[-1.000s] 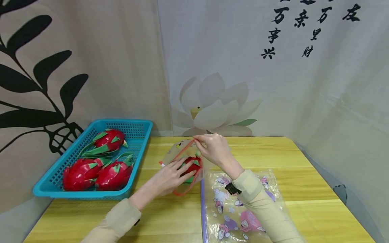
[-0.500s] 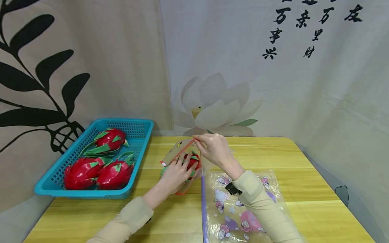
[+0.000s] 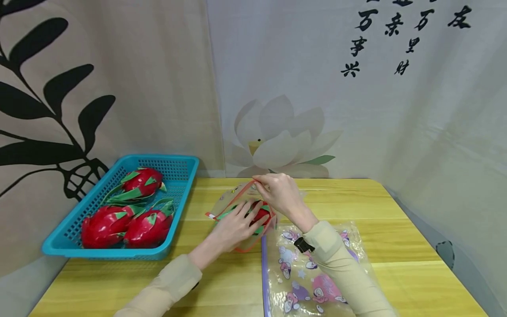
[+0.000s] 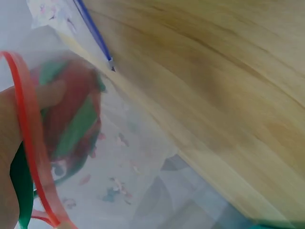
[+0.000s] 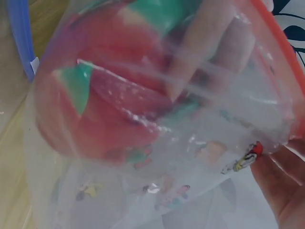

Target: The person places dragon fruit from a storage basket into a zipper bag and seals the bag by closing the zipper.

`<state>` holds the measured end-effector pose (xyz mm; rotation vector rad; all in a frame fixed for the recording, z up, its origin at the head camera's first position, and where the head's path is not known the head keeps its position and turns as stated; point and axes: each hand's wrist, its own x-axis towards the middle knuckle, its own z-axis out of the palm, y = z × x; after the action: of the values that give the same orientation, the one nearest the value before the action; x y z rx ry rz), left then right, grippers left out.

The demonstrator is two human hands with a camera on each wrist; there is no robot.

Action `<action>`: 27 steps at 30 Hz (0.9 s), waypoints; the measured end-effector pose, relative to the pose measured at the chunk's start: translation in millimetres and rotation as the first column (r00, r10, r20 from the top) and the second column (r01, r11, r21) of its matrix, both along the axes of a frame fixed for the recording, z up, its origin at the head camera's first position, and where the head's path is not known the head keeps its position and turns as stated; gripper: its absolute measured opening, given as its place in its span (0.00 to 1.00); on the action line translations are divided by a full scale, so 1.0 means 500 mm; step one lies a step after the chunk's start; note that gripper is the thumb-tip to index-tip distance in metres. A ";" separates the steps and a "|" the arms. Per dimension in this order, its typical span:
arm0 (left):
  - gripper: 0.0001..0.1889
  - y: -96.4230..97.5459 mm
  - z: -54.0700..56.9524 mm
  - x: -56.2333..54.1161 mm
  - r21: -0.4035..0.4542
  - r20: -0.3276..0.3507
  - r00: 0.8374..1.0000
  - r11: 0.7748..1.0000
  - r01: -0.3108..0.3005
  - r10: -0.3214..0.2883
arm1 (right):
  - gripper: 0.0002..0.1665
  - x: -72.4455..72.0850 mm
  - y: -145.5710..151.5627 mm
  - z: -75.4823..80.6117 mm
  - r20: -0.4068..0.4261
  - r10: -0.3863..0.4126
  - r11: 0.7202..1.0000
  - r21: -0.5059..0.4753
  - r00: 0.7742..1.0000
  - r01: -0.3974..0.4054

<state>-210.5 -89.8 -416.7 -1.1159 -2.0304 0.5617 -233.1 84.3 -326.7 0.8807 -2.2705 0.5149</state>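
A glossy red dragon fruit (image 3: 261, 215) with green scales is in the mouth of a clear zip bag (image 3: 226, 199) edged in red. My left hand (image 3: 234, 226) reaches into that mouth and grips the fruit; through the film, the right wrist view shows its fingers (image 5: 202, 43) on the fruit (image 5: 105, 109). With thumb and fingertips, my right hand (image 3: 283, 194) pinches the bag's red edge at the top and holds the mouth apart. The left wrist view has the red strip (image 4: 28, 124) crossing in front of the hand.
On the left a blue perforated basket (image 3: 186, 176) carries three more dragon fruits (image 3: 148, 229). A second clear bag (image 3: 303, 281), with cartoon prints and a purple zip strip, lies flat beneath my right forearm. Behind the wooden table (image 3: 416, 264) hangs a printed curtain (image 3: 396, 132).
My left hand has moved to the right and farther into the bag, with the dragon fruit in its grip. My right hand still pinches the same part of the edge.
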 end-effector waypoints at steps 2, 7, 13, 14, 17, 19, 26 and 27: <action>0.39 0.005 0.002 -0.005 -0.009 -0.009 1.000 1.000 0.016 -0.016 | 0.09 -0.001 0.001 -0.002 0.000 0.017 1.000 -0.011 1.000 -0.017; 0.44 0.011 0.001 -0.012 -0.043 0.045 0.999 0.999 -0.019 0.021 | 0.09 -0.001 0.012 -0.001 -0.053 0.024 0.999 -0.040 0.998 -0.026; 0.42 0.012 -0.006 -0.015 -0.022 0.135 0.984 0.993 -0.117 0.119 | 0.10 0.000 0.024 0.005 -0.082 0.023 0.996 -0.082 0.996 -0.030; 0.39 0.014 -0.006 -0.015 -0.002 0.148 0.981 0.992 -0.125 0.124 | 0.10 0.000 0.024 0.006 -0.079 0.026 0.996 -0.083 0.997 -0.033; 0.34 0.025 -0.006 -0.016 0.058 0.191 0.972 0.987 -0.148 0.135 | 0.10 0.004 0.021 0.009 -0.065 0.041 0.996 -0.071 0.997 -0.046; 0.35 0.033 -0.006 -0.015 0.077 0.221 0.962 0.981 -0.179 0.158 | 0.10 0.007 0.019 0.010 -0.049 0.055 0.997 -0.057 0.997 -0.058; 0.46 0.052 -0.009 -0.015 0.129 0.368 0.894 0.938 -0.322 0.257 | 0.10 0.011 0.016 0.005 -0.033 0.063 0.998 -0.028 0.997 -0.064; 0.47 0.053 -0.009 -0.015 0.136 0.377 0.889 0.934 -0.329 0.259 | 0.10 0.010 0.017 0.004 -0.030 0.065 0.997 -0.032 0.997 -0.066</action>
<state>-217.9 -63.5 -421.0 -0.8359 -2.5353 0.3093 -228.0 92.8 -324.7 0.9425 -2.2066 0.5637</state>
